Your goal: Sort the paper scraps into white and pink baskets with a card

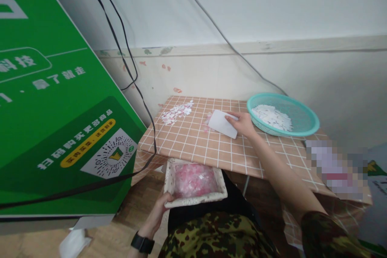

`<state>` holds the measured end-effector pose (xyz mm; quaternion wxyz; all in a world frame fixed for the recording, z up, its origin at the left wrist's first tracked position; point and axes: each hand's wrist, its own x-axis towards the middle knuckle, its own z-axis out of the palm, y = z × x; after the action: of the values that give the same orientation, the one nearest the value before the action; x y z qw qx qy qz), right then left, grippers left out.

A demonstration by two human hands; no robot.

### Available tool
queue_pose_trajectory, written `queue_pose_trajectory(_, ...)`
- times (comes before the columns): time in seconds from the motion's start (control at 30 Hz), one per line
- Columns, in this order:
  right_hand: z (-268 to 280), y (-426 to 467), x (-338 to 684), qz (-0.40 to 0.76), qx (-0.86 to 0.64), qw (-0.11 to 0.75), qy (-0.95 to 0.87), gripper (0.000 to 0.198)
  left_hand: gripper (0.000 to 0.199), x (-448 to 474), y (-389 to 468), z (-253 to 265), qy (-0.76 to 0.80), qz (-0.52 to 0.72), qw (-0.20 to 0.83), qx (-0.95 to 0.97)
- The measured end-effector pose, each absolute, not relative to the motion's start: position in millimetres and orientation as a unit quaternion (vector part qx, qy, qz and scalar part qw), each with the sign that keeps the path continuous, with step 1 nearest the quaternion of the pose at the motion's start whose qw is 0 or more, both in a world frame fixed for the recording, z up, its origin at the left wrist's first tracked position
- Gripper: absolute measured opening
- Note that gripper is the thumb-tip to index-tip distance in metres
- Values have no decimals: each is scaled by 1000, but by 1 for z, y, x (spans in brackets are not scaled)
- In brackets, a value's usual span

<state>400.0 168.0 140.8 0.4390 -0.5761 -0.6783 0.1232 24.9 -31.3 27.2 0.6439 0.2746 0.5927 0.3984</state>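
Observation:
My left hand [159,209] grips the near left corner of a speckled white tray [199,200], held against the front edge of the table. Pink and whitish translucent pieces [195,179] fill its bottom. Over the tabletop, my right hand [242,123] is closed on a flat white scraper-like sheet [222,123]. Small pale pink pieces [207,123] lie at the sheet's left edge, partly hidden by it. Farther left on the table is a loose pile of small white and pink pieces [177,112].
A turquoise plastic basket [306,125] with white pieces [270,117] stands at the table's back right. The table has a brown checked cloth [193,145]. A large green panel [69,84] rises at left, with a black strap [153,133] hanging near the table's left edge.

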Motion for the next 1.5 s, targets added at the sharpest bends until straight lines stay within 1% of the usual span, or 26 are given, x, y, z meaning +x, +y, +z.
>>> queue_pose_trajectory(0.03,141,168,402,131,-572,435,-683,35,13,25,-31,21,596,409,633,276)
queue_pose_trajectory(0.13,142,171,410,148,-568,434,-684,36,13,27,-31,11,593,434,629,253)
queue_pose_trajectory(0.27,143,172,417,154,-577,429,-678,36,14,32,-27,16,591,453,628,225)
queue_pose_trajectory(0.4,147,170,415,262,-529,379,-713,36,14,35,-21,22,581,463,642,188)
queue_pose_trajectory(0.47,149,169,414,287,-515,372,-717,35,14,36,-17,22,578,462,650,169)
queue_pose_trajectory(0.6,149,168,411,266,-534,397,-698,33,14,40,-7,18,565,474,659,147)
queue_pose_trajectory(0.67,148,166,406,271,-529,380,-708,32,13,41,0,16,558,479,661,148)
queue_pose_trajectory(0.8,148,162,398,318,-490,339,-737,33,3,41,15,11,551,466,676,149)
queue_pose_trajectory(0.9,148,161,397,310,-507,358,-720,33,2,38,21,8,549,460,682,150)
queue_pose_trajectory(1.0,149,160,393,295,-519,365,-715,33,9,34,24,6,546,459,684,155)
queue_pose_trajectory(1.13,149,157,384,328,-480,335,-742,33,12,30,30,4,540,456,688,166)
queue_pose_trajectory(1.2,148,158,383,320,-484,346,-737,33,10,28,33,2,538,455,689,170)
queue_pose_trajectory(1.3,143,162,383,281,-514,397,-706,36,4,27,34,-2,539,451,690,175)
queue_pose_trajectory(1.37,140,165,379,269,-517,414,-699,39,3,27,32,-5,541,451,688,177)
queue_pose_trajectory(1.5,139,165,372,278,-501,398,-716,36,7,27,26,-6,543,452,684,181)
